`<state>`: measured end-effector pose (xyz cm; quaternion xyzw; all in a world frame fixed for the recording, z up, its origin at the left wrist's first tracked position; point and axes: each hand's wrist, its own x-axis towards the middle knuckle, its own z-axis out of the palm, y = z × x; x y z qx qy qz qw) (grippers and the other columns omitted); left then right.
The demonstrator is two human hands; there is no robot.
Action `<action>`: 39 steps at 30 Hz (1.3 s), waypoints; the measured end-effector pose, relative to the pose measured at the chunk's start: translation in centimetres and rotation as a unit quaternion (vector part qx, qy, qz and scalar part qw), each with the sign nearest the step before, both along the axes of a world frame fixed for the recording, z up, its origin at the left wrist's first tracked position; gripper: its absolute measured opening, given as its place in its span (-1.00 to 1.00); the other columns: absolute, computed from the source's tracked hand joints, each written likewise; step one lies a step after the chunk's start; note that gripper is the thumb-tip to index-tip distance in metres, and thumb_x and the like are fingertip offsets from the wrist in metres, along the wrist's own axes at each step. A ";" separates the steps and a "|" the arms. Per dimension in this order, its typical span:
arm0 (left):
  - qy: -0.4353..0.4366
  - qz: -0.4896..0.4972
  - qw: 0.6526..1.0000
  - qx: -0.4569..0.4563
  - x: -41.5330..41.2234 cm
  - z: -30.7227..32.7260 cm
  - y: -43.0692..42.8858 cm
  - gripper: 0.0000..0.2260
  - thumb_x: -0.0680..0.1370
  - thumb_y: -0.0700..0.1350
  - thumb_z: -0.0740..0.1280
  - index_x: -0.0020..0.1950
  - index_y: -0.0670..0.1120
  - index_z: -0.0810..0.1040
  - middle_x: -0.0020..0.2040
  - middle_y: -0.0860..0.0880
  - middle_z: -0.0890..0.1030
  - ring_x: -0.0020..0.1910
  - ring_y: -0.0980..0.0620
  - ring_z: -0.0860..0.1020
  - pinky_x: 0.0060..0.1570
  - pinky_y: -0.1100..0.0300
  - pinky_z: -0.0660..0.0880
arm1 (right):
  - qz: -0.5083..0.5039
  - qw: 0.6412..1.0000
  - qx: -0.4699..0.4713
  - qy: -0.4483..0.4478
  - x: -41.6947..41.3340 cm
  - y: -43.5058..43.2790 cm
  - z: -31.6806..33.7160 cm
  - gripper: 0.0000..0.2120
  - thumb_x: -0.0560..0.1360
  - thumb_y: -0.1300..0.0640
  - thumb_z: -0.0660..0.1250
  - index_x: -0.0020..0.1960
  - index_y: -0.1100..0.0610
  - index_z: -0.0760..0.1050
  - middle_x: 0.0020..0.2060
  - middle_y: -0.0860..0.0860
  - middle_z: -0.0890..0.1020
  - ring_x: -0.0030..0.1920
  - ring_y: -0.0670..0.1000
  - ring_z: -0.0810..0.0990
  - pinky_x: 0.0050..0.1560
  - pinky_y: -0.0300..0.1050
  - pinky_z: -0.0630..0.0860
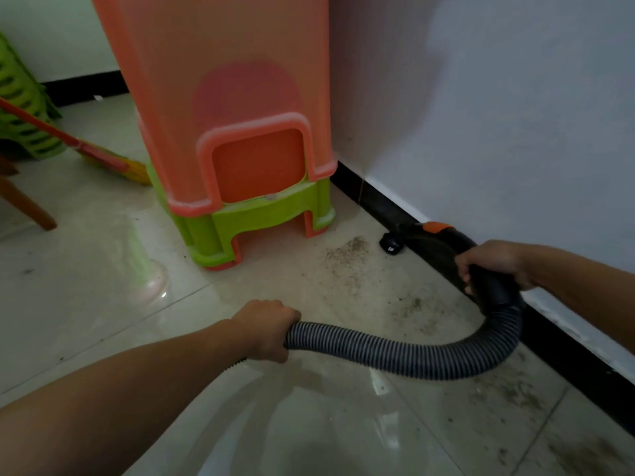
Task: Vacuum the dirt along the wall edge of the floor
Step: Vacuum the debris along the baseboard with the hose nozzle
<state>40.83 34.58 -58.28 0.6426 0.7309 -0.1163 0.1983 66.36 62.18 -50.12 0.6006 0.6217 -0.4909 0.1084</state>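
No text, brand or number is legible. A small pale mark on the black nozzle wheel (390, 244), just ahead of the right hand (491, 266), is too blurred to read.

Hands, left (266, 333) and right (491, 266), around hose (395, 355)

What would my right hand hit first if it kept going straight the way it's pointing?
Probably the stack of stools, whose corner sits by the baseboard ahead of the right hand and nozzle; depth is unclear.
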 end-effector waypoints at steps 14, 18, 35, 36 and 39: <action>0.015 -0.053 0.996 -0.068 0.7 -0.7 -2.2 -0.62 0.33 0.08 0.44 0.10 0.06 0.47 -0.10 0.04 0.53 -0.13 0.02 0.47 -0.18 0.17 0.38 | -0.012 0.999 0.047 0.025 1.6 -4.1 -1.0 -0.89 0.29 0.37 0.33 -0.19 0.36 0.48 -0.46 0.27 0.59 -0.53 0.15 0.59 -0.42 -0.05 0.58; 0.023 -0.042 0.997 -0.061 0.2 -0.2 -2.4 -0.65 0.33 0.06 0.44 0.08 0.07 0.48 -0.14 0.06 0.50 -0.16 0.04 0.47 -0.19 0.18 0.39 | 0.029 0.998 0.039 0.036 1.1 -5.1 -1.3 -0.89 0.29 0.37 0.33 -0.18 0.35 0.48 -0.43 0.27 0.59 -0.49 0.15 0.59 -0.34 -0.03 0.59; 0.062 0.032 0.997 -0.013 -2.1 1.6 -3.6 -0.72 0.40 -0.06 0.37 0.08 0.04 0.44 -0.16 0.06 0.42 -0.17 0.04 0.42 -0.20 0.16 0.36 | -0.062 0.996 0.030 0.061 -1.8 -2.4 -3.3 -0.64 0.40 0.35 0.34 0.18 0.28 0.39 -0.41 0.21 0.59 -0.47 0.14 0.60 -0.41 0.00 0.59; 0.062 0.033 0.997 -0.016 -2.2 1.4 -3.9 -0.73 0.40 -0.06 0.37 0.07 0.05 0.43 -0.16 0.06 0.43 -0.17 0.04 0.42 -0.21 0.16 0.36 | -0.056 0.996 0.025 0.059 -2.0 -2.5 -3.3 -0.69 0.39 0.35 0.34 0.12 0.29 0.42 -0.41 0.22 0.59 -0.48 0.14 0.59 -0.41 -0.01 0.59; 0.051 0.035 0.998 -0.024 -2.2 0.9 -4.0 -0.73 0.40 -0.05 0.38 0.06 0.06 0.43 -0.15 0.07 0.45 -0.16 0.04 0.45 -0.21 0.17 0.36 | -0.047 0.997 -0.004 0.058 -2.6 -2.6 -2.8 -0.92 0.38 0.34 0.33 -0.15 0.28 0.44 -0.50 0.17 0.57 -0.57 0.10 0.56 -0.46 -0.07 0.56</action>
